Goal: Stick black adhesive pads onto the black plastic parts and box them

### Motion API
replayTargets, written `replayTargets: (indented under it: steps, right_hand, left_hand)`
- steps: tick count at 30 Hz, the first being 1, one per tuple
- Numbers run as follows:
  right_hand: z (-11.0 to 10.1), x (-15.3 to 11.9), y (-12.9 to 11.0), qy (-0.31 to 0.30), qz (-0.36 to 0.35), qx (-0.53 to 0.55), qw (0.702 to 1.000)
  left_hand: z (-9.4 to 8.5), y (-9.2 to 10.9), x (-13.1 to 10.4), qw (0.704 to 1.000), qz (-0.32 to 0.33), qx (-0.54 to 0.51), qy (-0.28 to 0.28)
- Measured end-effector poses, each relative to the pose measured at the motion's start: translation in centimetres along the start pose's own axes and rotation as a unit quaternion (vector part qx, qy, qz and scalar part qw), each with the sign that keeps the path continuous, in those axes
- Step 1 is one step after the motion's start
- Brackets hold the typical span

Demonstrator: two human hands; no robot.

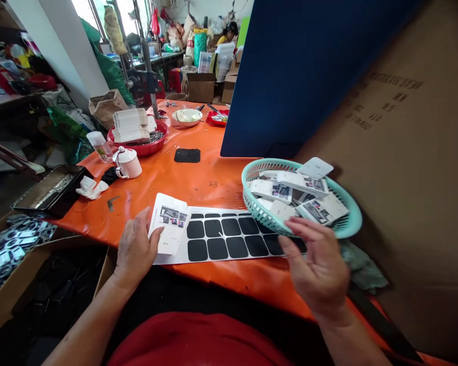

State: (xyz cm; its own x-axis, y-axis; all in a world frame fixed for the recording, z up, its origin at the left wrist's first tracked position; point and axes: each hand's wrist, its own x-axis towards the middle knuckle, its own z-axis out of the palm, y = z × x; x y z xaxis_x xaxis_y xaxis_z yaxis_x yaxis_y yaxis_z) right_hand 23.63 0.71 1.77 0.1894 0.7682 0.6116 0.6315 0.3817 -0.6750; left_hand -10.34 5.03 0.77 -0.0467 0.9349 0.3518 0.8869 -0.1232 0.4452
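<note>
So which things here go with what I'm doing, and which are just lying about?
Seem to belong:
printed card, in your left hand
green basket with more cards, by your right hand
sheet of black squares, between your hands

Seem to be just lying about:
white lidded mug
clear bottle
crumpled tissue

the single head-worn camera looks forward and down, close over the orange table [164, 178].

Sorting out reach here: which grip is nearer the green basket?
The right grip: it is at the near side of the green basket, overlapping it in view. The left grip is farther off to the left, holding a white card.
</note>
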Motion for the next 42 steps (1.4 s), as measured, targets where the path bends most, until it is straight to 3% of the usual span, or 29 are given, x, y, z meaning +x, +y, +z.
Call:
replayTargets:
  steps: [4, 7, 10, 12, 14, 16, 18, 21, 26, 30, 32, 34, 36, 38, 40, 42]
  right_hand:
    - [2.9, -1.2, -3.4, -0.142, -0.02, 0.101, 0.984]
    - [4.5, -1.3, -5.1, -0.175, -0.016, 0.141, 0.974]
    - [5.5, -2.0, -5.8, -0.19, 0.034, 0.146, 0.97]
    - [5.8, -2.7, -5.8, -0.188, 0.14, 0.177, 0.956]
    - [6.0, -3.4, -5.7, -0.188, 0.278, 0.232, 0.913]
    - [5.9, -4.0, -5.6, -0.219, 0.388, 0.294, 0.846]
    - [5.7, -4.3, -5.6, -0.262, 0.445, 0.336, 0.788]
    - [5.3, -4.6, -5.6, -0.288, 0.463, 0.358, 0.758]
    - [5.2, -5.0, -5.2, -0.29, 0.444, 0.337, 0.778]
    - [5.6, -4.7, -5.6, -0.316, 0.405, 0.33, 0.792]
    - [5.6, -4.3, -5.9, -0.328, 0.351, 0.315, 0.819]
    - [5.4, -3.8, -5.9, -0.318, 0.251, 0.276, 0.872]
    - [5.0, -3.5, -5.4, -0.242, 0.146, 0.208, 0.937]
    - [4.5, -3.4, -4.5, -0.138, 0.09, 0.132, 0.977]
    - [4.2, -3.8, -3.7, -0.108, 0.087, 0.102, 0.985]
    - [4.0, -4.7, -3.2, -0.161, 0.105, 0.135, 0.972]
  left_hand:
    - [-1.4, 3.2, -1.1, 0.986, 0.031, -0.142, -0.087]
    - [-1.3, 5.7, -2.7, 0.957, 0.104, -0.224, -0.151]
    - [-0.5, 7.0, -4.4, 0.944, 0.145, -0.257, -0.151]
    - [0.1, 7.1, -5.2, 0.952, 0.158, -0.234, -0.114]
    - [0.5, 7.0, -5.5, 0.964, 0.171, -0.192, -0.068]
    - [0.7, 6.7, -5.4, 0.968, 0.2, -0.147, -0.035]
    - [0.6, 6.7, -5.2, 0.96, 0.258, -0.11, -0.022]
    - [0.3, 6.9, -4.7, 0.939, 0.341, -0.044, -0.021]
    - [1.1, 7.4, -5.6, 0.919, 0.384, 0.078, -0.039]
    - [2.7, 7.0, -7.2, 0.937, 0.301, 0.083, -0.153]
    - [3.2, 6.9, -7.5, 0.94, 0.251, 0.006, -0.23]
    - [3.3, 6.8, -7.5, 0.932, 0.197, -0.117, -0.28]
    - [3.1, 7.0, -7.3, 0.921, 0.125, -0.244, -0.277]
    - [3.0, 7.1, -7.3, 0.908, 0.064, -0.338, -0.24]
    - [3.1, 7.0, -7.5, 0.891, 0.037, -0.397, -0.215]
    - [3.3, 6.8, -7.8, 0.87, 0.021, -0.438, -0.228]
